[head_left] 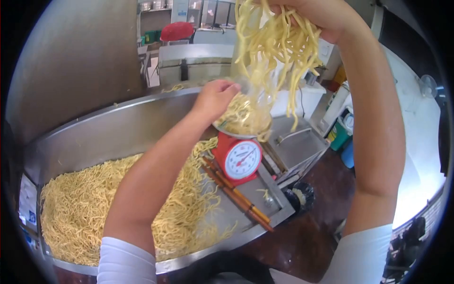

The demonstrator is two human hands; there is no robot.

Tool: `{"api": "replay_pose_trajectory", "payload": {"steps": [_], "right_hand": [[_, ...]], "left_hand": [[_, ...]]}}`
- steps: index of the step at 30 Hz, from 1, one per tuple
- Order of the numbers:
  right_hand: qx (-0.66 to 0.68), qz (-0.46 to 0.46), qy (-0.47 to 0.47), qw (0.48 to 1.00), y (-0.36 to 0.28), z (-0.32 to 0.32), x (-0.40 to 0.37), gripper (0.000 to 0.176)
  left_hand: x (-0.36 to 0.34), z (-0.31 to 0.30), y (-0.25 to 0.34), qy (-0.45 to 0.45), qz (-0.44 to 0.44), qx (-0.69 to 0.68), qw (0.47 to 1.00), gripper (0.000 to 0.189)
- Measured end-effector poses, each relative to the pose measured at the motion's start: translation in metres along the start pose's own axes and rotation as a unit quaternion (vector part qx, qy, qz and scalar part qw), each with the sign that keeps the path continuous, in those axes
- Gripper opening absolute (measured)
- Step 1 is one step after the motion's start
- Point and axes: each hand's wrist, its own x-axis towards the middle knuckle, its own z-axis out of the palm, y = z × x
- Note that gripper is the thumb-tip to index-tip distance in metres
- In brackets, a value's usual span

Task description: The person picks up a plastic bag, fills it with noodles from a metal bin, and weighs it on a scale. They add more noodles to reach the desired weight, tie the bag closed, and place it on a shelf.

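1. Your right hand (326,20), partly cut off by the top of the view, is curled around a noodle bundle (276,40) whose loose ends dangle above and to the right of the scale (243,159).
2. Your left hand (215,98) is at the far left edge of the pan (232,135), fingers drawn together; you cannot tell from here whether they pinch anything.
3. Keep your grip firm but not crushing, and bring the strands over the middle of the portion (239,113) in the pan before lowering them.
4. Mind the longest strands: some hang out past the pan's right side, and one end droops over its rim, so gather those inward.
5. Read the dial only with both hands clear of the pan, since a resting finger could shift the needle.
6. Your left forearm crosses the big noodle pile (85,208) on the steel desk (118,118) and hides part of it.
7. Two wooden sticks (250,208) lie at an angle just beside the scale, with stray bits (265,191) nearby.
8. A metal lid with a handle (300,142) sits to the right, a likely spot for dropped strands.
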Motion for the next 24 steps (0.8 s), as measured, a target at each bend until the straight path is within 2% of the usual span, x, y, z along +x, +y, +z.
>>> {"api": "replay_pose_trajectory", "payload": {"steps": [1, 2, 3, 5, 7, 8, 9, 10, 11, 13, 15, 17, 19, 21, 23, 24], "right_hand": [[0.059, -0.019, -0.009, 0.998, 0.006, -0.011, 0.000, 0.021], [0.059, -0.023, -0.002, 0.998, 0.013, -0.021, 0.002, 0.021], [0.100, 0.006, 0.016, 0.995, 0.020, -0.028, 0.005, 0.019], [0.142, 0.034, 0.036, 0.989, 0.040, -0.046, 0.016, 0.017], [0.253, 0.051, 0.004, 0.966, 0.071, -0.065, 0.044, 0.016], [0.253, 0.048, 0.005, 0.966, 0.080, -0.067, 0.054, 0.016], [0.273, 0.028, 0.043, 0.961, 0.086, -0.065, 0.063, 0.015], [0.294, 0.009, 0.082, 0.952, 0.094, -0.063, 0.069, 0.014], [0.299, 0.009, 0.086, 0.950, 0.100, -0.062, 0.071, 0.014], [0.320, 0.002, 0.091, 0.943, 0.112, -0.056, 0.078, 0.015], [0.342, -0.036, 0.081, 0.936, 0.133, -0.043, 0.095, 0.015], [0.412, -0.004, 0.094, 0.907, 0.149, -0.024, 0.107, 0.016], [0.427, 0.007, 0.084, 0.900, 0.173, 0.001, 0.117, 0.015], [0.433, 0.037, 0.019, 0.900, 0.213, 0.030, 0.118, 0.024], [0.437, 0.060, -0.055, 0.896, 0.245, 0.066, 0.108, 0.025], [0.425, 0.083, -0.173, 0.885, 0.270, 0.080, 0.106, 0.024]], "left_hand": [[0.026, 0.020, -0.005, 0.020, 0.037, 0.020, 0.999, 0.038], [0.053, 0.041, -0.014, 0.038, 0.073, 0.040, 0.996, 0.046], [0.088, 0.067, -0.035, 0.035, 0.078, 0.044, 0.995, 0.046], [0.148, 0.113, -0.076, 0.056, 0.149, 0.002, 0.987, 0.046], [0.103, 0.130, -0.023, -0.166, 0.020, 0.099, 0.981, 0.054], [0.108, 0.149, -0.043, -0.257, 0.126, 0.181, 0.941, 0.055], [0.113, 0.166, -0.066, -0.344, 0.227, 0.259, 0.873, 0.056], [0.083, 0.174, -0.055, -0.265, 0.094, 0.089, 0.955, 0.051], [0.053, 0.176, -0.037, -0.168, -0.047, -0.086, 0.981, 0.047], [0.063, 0.162, -0.072, -0.075, -0.104, -0.335, 0.933, 0.039], [0.046, 0.129, -0.067, 0.010, -0.096, -0.473, 0.876, 0.034], [0.034, 0.093, -0.047, 0.091, -0.108, -0.425, 0.894, 0.033], [0.037, 0.058, -0.040, 0.090, -0.100, -0.425, 0.895, 0.034], [0.045, 0.034, -0.031, 0.090, -0.090, -0.426, 0.896, 0.035], [0.054, 0.019, -0.017, 0.067, -0.064, -0.384, 0.919, 0.038], [0.056, 0.018, -0.004, 0.076, -0.053, -0.359, 0.929, 0.040]]}}
